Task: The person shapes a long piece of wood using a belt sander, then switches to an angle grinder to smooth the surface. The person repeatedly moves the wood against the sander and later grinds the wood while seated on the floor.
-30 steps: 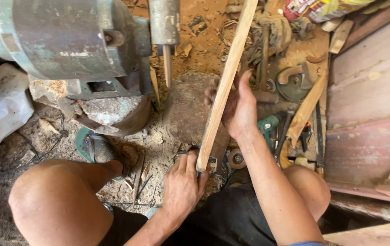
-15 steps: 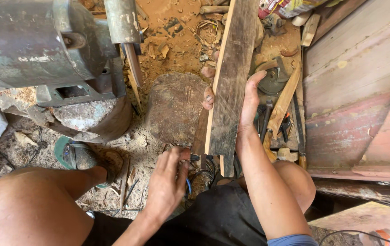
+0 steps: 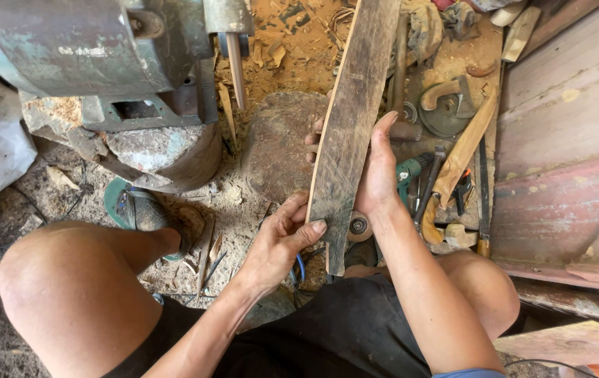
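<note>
A long, dark, weathered wooden plank runs from my lap up past the top of the view, its flat face turned toward me. My left hand pinches its lower end, thumb across the face. My right hand cups the plank from behind at mid-length, thumb along its right edge and fingertips showing past its left edge. Beneath the plank sits a round wooden chopping block on the dirt floor.
A heavy grey-green machine with a metal spindle stands at upper left. Hand tools, a green power tool and wooden pieces lie to the right, beside a slanted reddish wooden surface. My knees flank the work spot.
The plank has turned from edge-on to flat face toward me. My left hand shifted its grip at the lower end; my right hand stayed on the middle.
</note>
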